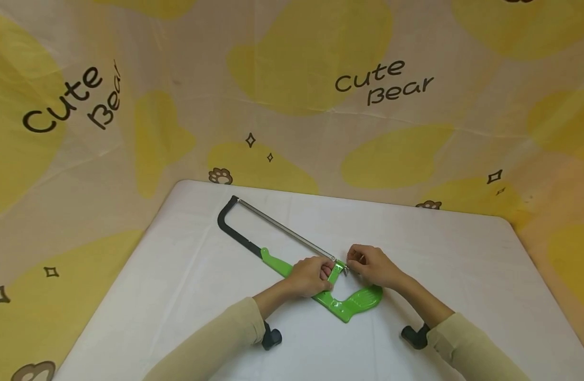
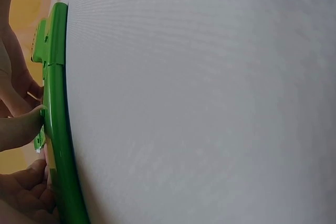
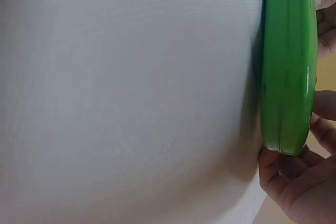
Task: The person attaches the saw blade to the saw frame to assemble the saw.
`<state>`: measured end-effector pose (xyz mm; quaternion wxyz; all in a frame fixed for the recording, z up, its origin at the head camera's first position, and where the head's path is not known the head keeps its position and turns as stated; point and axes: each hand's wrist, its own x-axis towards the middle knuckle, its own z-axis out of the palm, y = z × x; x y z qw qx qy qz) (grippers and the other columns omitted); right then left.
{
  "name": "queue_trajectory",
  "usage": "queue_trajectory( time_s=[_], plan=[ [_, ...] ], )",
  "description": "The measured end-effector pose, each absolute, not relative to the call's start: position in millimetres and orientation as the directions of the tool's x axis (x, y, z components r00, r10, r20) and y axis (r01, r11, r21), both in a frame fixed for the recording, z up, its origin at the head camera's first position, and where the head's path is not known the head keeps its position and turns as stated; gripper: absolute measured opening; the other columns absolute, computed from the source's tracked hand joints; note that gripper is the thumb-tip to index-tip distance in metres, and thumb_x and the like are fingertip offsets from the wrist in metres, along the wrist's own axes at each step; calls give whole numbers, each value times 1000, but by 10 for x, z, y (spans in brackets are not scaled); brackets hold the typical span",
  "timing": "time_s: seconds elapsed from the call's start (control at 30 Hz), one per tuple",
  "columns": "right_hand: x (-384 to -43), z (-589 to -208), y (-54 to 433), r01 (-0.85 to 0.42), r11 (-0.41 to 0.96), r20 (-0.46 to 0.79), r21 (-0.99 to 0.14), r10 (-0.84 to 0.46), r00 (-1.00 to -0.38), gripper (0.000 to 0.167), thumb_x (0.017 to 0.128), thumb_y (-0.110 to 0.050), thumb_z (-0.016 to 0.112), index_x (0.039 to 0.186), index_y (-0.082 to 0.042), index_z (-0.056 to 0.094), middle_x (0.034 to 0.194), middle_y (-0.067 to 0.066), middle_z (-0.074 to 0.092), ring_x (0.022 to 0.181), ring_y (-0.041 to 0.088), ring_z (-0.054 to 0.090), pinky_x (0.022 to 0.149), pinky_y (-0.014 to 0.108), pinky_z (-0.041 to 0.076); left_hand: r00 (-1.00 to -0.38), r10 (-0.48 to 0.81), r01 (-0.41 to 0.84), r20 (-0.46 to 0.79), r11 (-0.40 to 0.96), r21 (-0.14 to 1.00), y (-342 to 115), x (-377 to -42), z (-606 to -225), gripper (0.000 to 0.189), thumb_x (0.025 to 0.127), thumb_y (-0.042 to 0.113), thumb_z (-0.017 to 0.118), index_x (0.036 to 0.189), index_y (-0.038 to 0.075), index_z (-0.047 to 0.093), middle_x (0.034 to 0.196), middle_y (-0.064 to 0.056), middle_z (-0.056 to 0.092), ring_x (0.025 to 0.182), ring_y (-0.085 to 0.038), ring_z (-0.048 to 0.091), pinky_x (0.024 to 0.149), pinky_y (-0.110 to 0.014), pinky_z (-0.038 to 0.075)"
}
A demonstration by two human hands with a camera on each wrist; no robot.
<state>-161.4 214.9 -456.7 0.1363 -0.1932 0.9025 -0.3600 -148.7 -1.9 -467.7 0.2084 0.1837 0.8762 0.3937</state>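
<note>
A hacksaw (image 1: 275,263) with a green handle and a black front frame lies slanted on the white table. Its grey metal blade (image 1: 287,229) runs along the side farther from the person. The left hand (image 1: 308,278) grips the green frame near the handle end, thumb against the upright part. At the blade's near end, the fingertips of the right hand (image 1: 375,267) pinch a small metal wing nut (image 1: 346,271), partly covered by them. In the left wrist view the green frame (image 2: 58,108) shows edge-on; the right wrist view shows the rounded green handle (image 3: 287,66).
The white table (image 1: 177,317) fills the lower part of the head view. A patterned yellow cloth (image 1: 292,69) hangs behind and beside it. A black strap-like device (image 1: 271,337) sits at the left wrist, and another (image 1: 414,337) at the right.
</note>
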Motion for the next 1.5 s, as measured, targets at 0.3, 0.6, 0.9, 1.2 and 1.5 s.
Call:
queue_trajectory(
  time_s=[0.3,0.6,0.9,1.2,1.5],
  plan=[
    [-1634,-4548,2214,-288,645,-81,-708,-479,-874,9,93,-8,65,93,-4,73,81,-1,66,72,11,57,63,25,49,-847,486,161,-216,621,767,-18,-1486,-4676,40,80,10,82,116,7,65,88,6,58,79,-6,53,76,-25,44],
    [-1627,-4541,2203,-291,618,-106,-730,-523,-845,15,93,-17,69,94,-3,76,87,-2,69,79,12,59,69,25,51,-844,489,160,-222,624,765,-22,-1489,-4659,39,81,10,81,116,7,65,88,5,58,79,-6,54,76,-25,44],
    [-1628,-4559,2204,-259,641,-144,-723,-506,-850,17,95,-17,65,96,-2,75,88,-1,68,81,13,57,70,26,48,-845,488,165,-218,626,762,-14,-1487,-4662,39,81,10,81,117,7,65,88,6,58,79,-6,53,76,-25,43],
    [-1629,-4557,2205,-242,638,-162,-731,-507,-847,18,96,-17,63,97,-3,74,88,0,66,81,14,55,70,27,47,-847,484,162,-221,631,759,-9,-1485,-4665,40,81,11,81,118,7,65,88,6,59,79,-6,53,76,-25,43],
    [-1617,-4528,2198,-241,644,-172,-726,-509,-843,18,100,-13,58,97,-3,72,84,1,62,77,14,51,67,28,44,-847,486,167,-217,629,759,-15,-1494,-4679,41,81,11,81,118,7,65,88,7,58,78,-5,53,76,-24,43]
  ],
)
